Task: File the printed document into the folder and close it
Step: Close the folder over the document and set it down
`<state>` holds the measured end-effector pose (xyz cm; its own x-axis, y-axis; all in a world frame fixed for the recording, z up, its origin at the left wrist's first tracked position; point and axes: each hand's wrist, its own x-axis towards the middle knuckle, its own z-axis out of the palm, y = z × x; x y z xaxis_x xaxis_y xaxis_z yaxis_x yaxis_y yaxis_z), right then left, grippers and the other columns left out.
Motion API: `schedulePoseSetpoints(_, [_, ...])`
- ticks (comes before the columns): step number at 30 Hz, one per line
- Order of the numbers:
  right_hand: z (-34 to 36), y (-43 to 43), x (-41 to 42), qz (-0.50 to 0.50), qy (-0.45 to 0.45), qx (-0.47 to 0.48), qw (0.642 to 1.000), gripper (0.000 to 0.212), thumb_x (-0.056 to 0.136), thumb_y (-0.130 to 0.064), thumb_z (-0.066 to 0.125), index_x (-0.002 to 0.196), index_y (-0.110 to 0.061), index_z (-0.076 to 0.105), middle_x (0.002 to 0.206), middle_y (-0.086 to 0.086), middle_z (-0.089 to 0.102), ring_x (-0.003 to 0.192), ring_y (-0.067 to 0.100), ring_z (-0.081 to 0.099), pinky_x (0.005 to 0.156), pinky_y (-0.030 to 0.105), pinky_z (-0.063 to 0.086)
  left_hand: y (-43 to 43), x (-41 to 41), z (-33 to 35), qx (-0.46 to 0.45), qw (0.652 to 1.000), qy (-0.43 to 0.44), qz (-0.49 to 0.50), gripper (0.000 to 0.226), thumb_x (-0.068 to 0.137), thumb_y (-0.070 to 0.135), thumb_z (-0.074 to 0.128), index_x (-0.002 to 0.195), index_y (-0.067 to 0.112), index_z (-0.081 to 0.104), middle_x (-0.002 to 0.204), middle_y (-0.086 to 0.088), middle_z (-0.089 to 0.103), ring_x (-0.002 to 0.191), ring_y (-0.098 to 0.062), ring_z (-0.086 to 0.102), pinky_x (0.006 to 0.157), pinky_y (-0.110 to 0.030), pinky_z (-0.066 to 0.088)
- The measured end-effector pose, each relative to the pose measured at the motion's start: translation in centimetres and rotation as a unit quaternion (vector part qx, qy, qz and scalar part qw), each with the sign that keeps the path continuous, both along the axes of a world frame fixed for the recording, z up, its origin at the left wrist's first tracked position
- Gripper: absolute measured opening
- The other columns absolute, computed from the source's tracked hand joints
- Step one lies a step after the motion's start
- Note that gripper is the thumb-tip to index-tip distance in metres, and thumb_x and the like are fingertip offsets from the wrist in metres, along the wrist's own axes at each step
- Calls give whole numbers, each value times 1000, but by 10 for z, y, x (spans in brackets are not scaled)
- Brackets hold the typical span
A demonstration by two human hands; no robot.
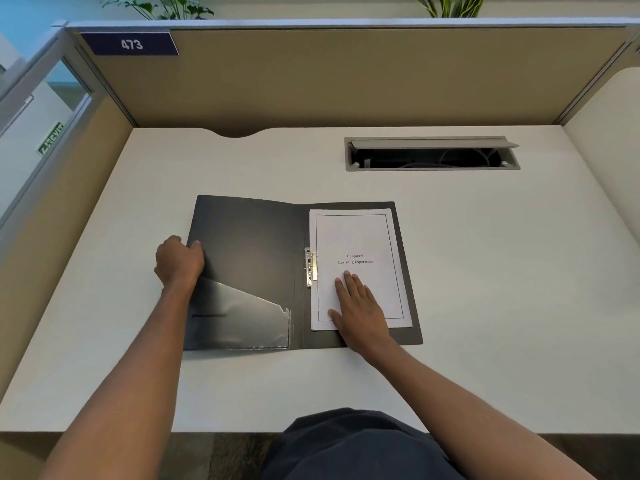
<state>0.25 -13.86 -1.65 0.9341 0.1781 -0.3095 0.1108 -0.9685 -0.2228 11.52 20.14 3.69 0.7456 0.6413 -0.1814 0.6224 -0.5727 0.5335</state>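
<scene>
Where the white desk (485, 306) meets the lower edge of view, a dark-clothed lap sits nearest, with both bare forearms reaching forward over the surface. Right hand (360, 308) lies flat, palm down, fingers together and extended, pressing on the lower part of the printed document (360, 237); nothing is gripped. Document rests on the right-hand leaf of the open black folder (249, 251), its left margin under the metal clip (310, 267) at the spine; cover page reads "Chapter 6 Learning Experience" inside a thin border. Left hand (178, 261) curled over the outer left edge of the folder's left leaf, thumb on top of the cover, other fingers wrapped round the edge and mostly hidden. Left leaf lies about flat on the desk; a clear corner pocket (239, 320) sits on its lower part. Farther back, right of centre, a grey cable tray (431, 154) is set into the desk with its lid raised. Beyond it, beige partition (346, 74) with a blue tag marked 473 (131, 44); plant leaves (450, 5) above.
</scene>
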Motion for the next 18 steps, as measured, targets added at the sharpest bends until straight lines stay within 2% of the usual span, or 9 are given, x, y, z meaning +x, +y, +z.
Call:
schedulePoseSetpoints(2, [-1, -7, -1, -3, 0, -5, 1000, 69, 108, -44, 31, 164, -17, 1, 172, 7, -10, 160, 23, -7, 131, 38, 5, -4, 2, 8, -14, 1000, -27, 1, 32, 93, 27, 63, 109, 2, 74, 115, -21, 73, 110, -45, 65, 90, -44, 52])
schedulePoseSetpoints(4, [-3, -14, -4, -7, -3, -7, 1000, 68, 108, -44, 29, 164, -17, 0, 172, 6, -11, 160, 22, -7, 131, 37, 4, -11, 3, 19, -35, 998, -46, 1, 24, 89, 24, 64, 89, 4, 77, 95, -17, 75, 96, -44, 68, 77, -37, 49])
schedulePoseSetpoints(10, [-8, -36, -13, -25, -15, -7, 1000, 68, 108, -47, 26, 164, -19, -1, 172, 3, -11, 159, 21, -9, 130, 36, 2, -37, 9, 65, -56, 994, -90, -34, 16, 84, 21, 65, 80, 11, 77, 84, -6, 75, 85, -33, 68, 72, -32, 48])
schedulePoseSetpoints(14, [-7, -48, -19, -33, -12, -5, 999, 69, 107, -50, 24, 163, -22, -4, 171, 1, -13, 159, 20, -10, 130, 35, -1, -61, 12, 96, -111, 982, -112, -106, 14, 83, 23, 67, 79, 13, 76, 82, -3, 76, 81, -29, 73, 70, -41, 63])
schedulePoseSetpoints(16, [3, -48, -19, -42, 5, -1, 999, 69, 107, -50, 26, 164, -22, 0, 172, 1, -10, 160, 21, -7, 130, 37, 2, -77, 13, 110, -151, 972, -104, -146, 13, 89, 21, 68, 80, 14, 73, 84, -6, 74, 80, -31, 73, 63, -38, 63])
schedulePoseSetpoints(18, [26, -40, -14, -87, 9, 60, 994, 67, 106, -52, 31, 163, -22, 12, 173, 3, 3, 160, 23, 5, 130, 38, 12, -95, 13, 122, -189, 961, -89, -182, 15, 95, 22, 67, 84, 12, 72, 88, -8, 74, 80, -31, 74, 58, -31, 59])
